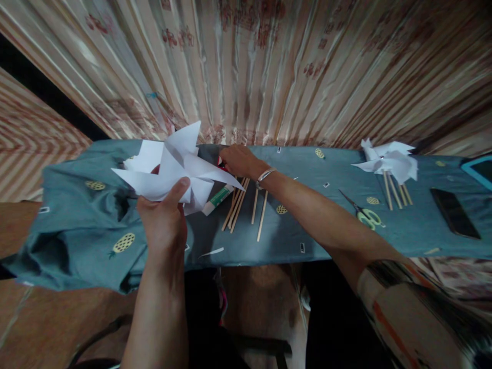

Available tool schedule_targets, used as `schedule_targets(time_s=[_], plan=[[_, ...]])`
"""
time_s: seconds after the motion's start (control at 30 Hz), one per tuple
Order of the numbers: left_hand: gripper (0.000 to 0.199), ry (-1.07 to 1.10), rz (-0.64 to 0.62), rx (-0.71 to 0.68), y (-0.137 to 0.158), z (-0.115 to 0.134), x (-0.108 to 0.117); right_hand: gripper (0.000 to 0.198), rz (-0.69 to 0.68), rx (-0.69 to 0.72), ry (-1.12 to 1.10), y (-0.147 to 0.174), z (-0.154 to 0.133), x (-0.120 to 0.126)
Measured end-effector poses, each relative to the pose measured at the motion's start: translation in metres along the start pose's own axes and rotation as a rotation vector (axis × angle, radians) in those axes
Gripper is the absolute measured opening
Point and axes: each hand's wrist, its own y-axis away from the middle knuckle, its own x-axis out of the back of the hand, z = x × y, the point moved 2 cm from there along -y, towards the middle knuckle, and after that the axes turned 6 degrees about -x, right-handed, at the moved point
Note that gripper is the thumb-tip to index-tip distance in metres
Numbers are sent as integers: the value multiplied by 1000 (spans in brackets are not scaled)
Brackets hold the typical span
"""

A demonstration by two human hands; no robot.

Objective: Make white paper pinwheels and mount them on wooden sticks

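A white paper pinwheel (184,164) is gripped in my left hand (167,223), its thumb pressed on the paper near the centre. My right hand (240,160) reaches to the back of the cloth with its fingers closed at a small red thing (220,163). What those fingers hold is hidden. Between the hands lies a green and white glue stick (218,200), partly under the pinwheel. Several thin wooden sticks (238,205) rest beside it, below my right wrist. More white paper (148,154) shows behind the pinwheel on the left.
To the right, finished-looking pinwheels (390,159) on sticks lie in a pile. Scissors (363,212) with green handles, a dark phone (455,212) and a blue-edged device (478,170) share the grey-green cloth (319,230). A pleated curtain (261,77) hangs behind.
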Motion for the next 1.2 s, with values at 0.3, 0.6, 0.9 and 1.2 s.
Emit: schedule_targets(time_s=[0.3,0.6,0.9,1.2], plan=[[33,-56,-15,-13,2,3,-6,29,12,-14,-45,-1,1,-3],[29,-62,-46,-25,2,-1,-3,27,40,-44,-125,5,3,3],[38,-47,-48,-45,2,0,-4,18,171,-150,-547,46,28,10],[52,-151,-175,118,31,-26,-27,10,286,-428,-679,231,75,-32]])
